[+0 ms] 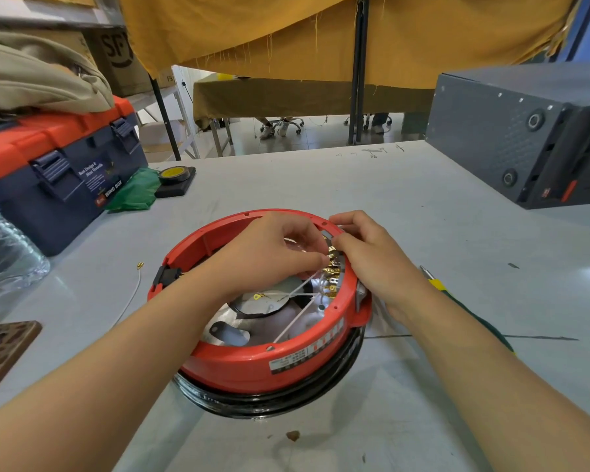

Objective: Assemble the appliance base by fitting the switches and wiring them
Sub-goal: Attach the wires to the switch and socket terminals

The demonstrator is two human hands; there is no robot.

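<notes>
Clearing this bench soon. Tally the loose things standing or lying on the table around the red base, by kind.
Toolbox: 1
Tape roll: 1
Green bag: 1
Plastic bottle: 1
Grey equipment case: 1
Loose white wire: 1
Screwdriver, partly hidden by the right arm: 1
Brown perforated panel: 1
Total: 8

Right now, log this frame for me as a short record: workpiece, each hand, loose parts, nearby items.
workpiece: red appliance base, open side up on grey table
left hand: inside base, fingers pinched at brass terminals
right hand: on rim beside terminals
wiring: white wires cross interior
loose parts: spare wire left of base
nearby: toolbox, tape roll
</notes>
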